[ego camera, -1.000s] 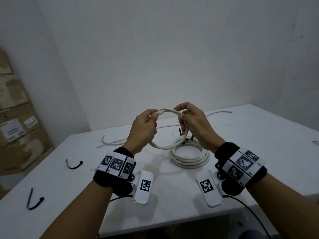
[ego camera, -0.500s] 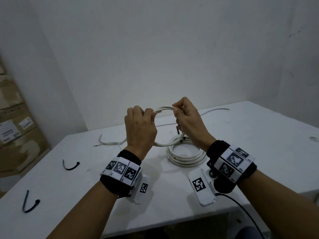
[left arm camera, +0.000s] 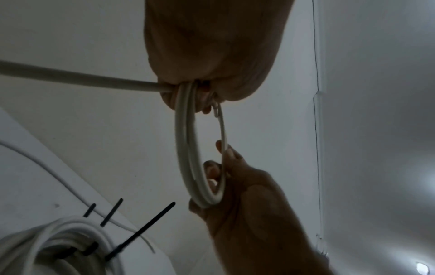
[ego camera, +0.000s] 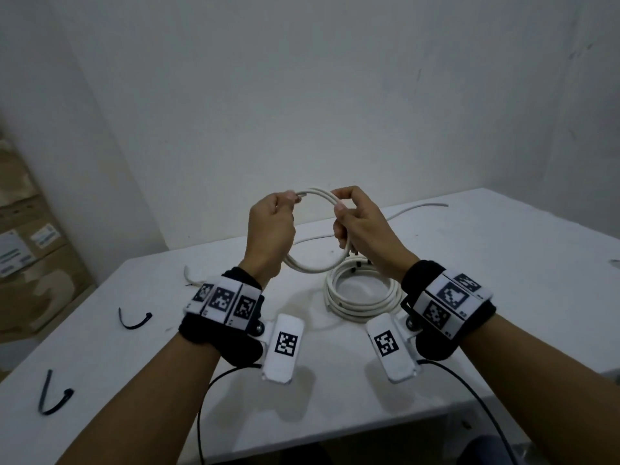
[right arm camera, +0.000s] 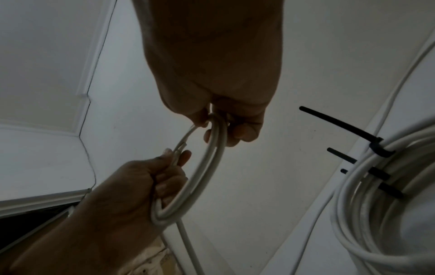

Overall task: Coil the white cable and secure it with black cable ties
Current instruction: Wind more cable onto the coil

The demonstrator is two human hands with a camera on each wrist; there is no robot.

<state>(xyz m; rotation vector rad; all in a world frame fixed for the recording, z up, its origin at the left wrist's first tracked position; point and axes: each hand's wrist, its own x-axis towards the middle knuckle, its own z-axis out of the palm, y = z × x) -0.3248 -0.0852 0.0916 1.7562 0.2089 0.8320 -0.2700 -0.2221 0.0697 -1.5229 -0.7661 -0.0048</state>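
Observation:
I hold a small loop of white cable (ego camera: pixel 313 267) upright above the table, one hand on each side. My left hand (ego camera: pixel 292 198) grips its left side, with the cable's end pinched at the fingertips (right arm camera: pixel 175 156). My right hand (ego camera: pixel 339 205) grips the right side, fingers curled round two strands (left arm camera: pixel 213 186). The rest of this cable (ego camera: pixel 416 209) trails over the table behind. Two loose black cable ties (ego camera: pixel 134 321) (ego camera: pixel 53 399) lie at the table's left.
A finished white coil (ego camera: pixel 364 302), bound by black ties (right arm camera: pixel 379 148), lies flat on the white table (ego camera: pixel 503 297) just under my right hand. Cardboard boxes (ego camera: pixel 33 250) stand against the wall at left. A bare wall rises behind the table.
The left hand has turned its back toward me and moved a little away from the right hand. The loop now stands rounder between them. Both grips hold.

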